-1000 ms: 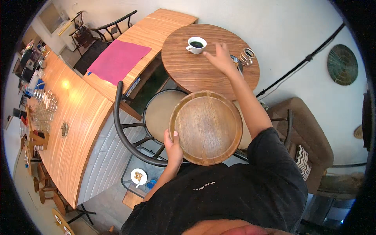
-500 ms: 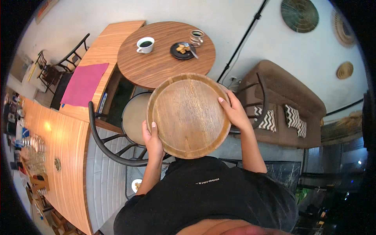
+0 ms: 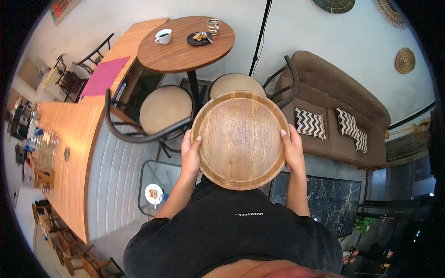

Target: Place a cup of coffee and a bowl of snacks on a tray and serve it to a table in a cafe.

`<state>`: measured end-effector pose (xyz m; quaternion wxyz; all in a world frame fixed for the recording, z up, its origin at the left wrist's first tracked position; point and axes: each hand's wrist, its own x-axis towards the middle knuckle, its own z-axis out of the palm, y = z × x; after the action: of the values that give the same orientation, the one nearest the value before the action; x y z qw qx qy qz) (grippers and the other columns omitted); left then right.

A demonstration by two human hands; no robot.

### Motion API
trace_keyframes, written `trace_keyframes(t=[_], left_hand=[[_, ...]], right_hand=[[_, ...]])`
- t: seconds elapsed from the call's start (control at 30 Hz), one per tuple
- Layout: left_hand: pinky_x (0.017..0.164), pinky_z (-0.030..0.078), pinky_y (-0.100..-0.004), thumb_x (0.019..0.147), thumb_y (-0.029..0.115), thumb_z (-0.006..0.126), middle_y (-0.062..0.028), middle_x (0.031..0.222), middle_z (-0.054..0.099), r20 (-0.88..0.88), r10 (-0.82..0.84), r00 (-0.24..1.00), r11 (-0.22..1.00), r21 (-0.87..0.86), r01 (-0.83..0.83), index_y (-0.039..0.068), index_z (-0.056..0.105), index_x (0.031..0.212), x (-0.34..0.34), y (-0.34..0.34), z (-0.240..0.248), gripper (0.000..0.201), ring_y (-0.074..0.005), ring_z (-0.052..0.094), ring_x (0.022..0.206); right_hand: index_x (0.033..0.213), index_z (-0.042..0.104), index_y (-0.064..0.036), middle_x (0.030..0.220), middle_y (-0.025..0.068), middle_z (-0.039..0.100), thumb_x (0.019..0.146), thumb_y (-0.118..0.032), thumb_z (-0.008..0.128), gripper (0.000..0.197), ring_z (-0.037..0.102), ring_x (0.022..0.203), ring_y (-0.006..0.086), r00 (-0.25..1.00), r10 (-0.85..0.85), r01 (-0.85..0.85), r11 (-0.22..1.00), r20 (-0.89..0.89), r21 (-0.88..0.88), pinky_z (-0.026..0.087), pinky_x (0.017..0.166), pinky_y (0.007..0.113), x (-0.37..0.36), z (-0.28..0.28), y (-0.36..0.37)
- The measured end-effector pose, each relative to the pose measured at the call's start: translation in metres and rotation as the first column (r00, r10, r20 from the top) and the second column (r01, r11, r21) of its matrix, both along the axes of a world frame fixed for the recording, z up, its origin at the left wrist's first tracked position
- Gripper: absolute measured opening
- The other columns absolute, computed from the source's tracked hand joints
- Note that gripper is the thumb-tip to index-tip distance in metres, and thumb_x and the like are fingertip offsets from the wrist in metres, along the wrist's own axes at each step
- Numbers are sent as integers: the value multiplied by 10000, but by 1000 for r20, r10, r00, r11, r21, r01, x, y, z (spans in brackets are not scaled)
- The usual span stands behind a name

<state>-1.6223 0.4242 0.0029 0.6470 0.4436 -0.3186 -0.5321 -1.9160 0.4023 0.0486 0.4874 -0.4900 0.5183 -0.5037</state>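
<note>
A round wooden tray point(image 3: 241, 139) with a raised rim is held level before my chest, and nothing lies on it. My left hand point(image 3: 190, 155) grips its left edge, thumb over the rim and the other fingers hidden beneath. On the opposite edge my right hand point(image 3: 293, 150) holds on in the same way. Beyond the tray stands a round wooden table point(image 3: 185, 53). On it are a white cup point(image 3: 163, 36) of dark drink, a black plate point(image 3: 193, 41) with pieces of food and a utensil, and a striped glass mug point(image 3: 213, 26).
Two chairs with tan seats point(image 3: 166, 110) point(image 3: 236, 85) stand between me and the table. A long wooden counter point(image 3: 76, 171) runs along the left. At right are a brown sofa point(image 3: 324, 92) and a black marble-like tabletop point(image 3: 324, 199). A glass table point(image 3: 150, 173) bears a white plate point(image 3: 154, 193).
The tray has come rightward and sits more squarely between both hands. My right hand has slid lower on its edge. The round table now appears farther off, and both chair seats show.
</note>
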Motion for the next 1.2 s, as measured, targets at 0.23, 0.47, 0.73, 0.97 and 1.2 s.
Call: trace_keyframes(t=[0.23, 0.47, 0.73, 0.97, 1.2], left_hand=[[1017, 433, -306, 955, 29, 528, -98, 1245, 622, 16, -21, 1000, 997, 79, 19, -22, 518, 1332, -36, 108, -17, 380, -176, 585, 1140], [1030, 435, -312, 915, 20, 552, -128, 1294, 607, 144, -52, 988, 997, 61, 43, -35, 484, 1375, -37, 172, -15, 467, -192, 579, 1183], [1024, 421, -314, 917, 25, 548, -123, 1241, 615, 109, -90, 990, 995, 54, 84, -31, 507, 1319, -23, 247, -18, 408, -190, 565, 1173], [985, 452, -309, 903, 10, 553, -122, 1215, 619, 175, -163, 971, 986, 43, 158, -27, 512, 1315, 13, 323, -23, 416, -188, 585, 1121], [958, 468, -310, 900, 12, 554, -128, 1204, 636, 126, -351, 928, 933, 137, 334, -24, 511, 1308, 21, 375, -17, 412, -195, 608, 1106]], right_hand=[[1263, 562, 43, 1156, 91, 645, 1052, -127, 492, 280, 579, 1071, 152, 999, -2, -1, 998, 41, 67, 440, 977, 305, -45, -44, 98], [1269, 555, 44, 1161, 99, 643, 1051, -127, 489, 285, 584, 1072, 159, 997, 6, -14, 995, 82, 101, 446, 973, 308, -47, -48, 167], [1291, 545, 38, 1182, 99, 638, 1055, -150, 499, 306, 596, 1057, 162, 995, -79, 75, 995, 58, 72, 464, 956, 317, -29, -44, 263], [1258, 558, 18, 1135, 86, 634, 1059, -136, 468, 267, 582, 1018, 142, 964, -255, 244, 961, 76, 127, 470, 932, 309, 18, -60, 382], [1319, 518, 20, 1204, 92, 626, 1059, -144, 483, 310, 587, 1088, 143, 923, -381, 375, 922, 51, 94, 471, 963, 302, 28, -62, 479]])
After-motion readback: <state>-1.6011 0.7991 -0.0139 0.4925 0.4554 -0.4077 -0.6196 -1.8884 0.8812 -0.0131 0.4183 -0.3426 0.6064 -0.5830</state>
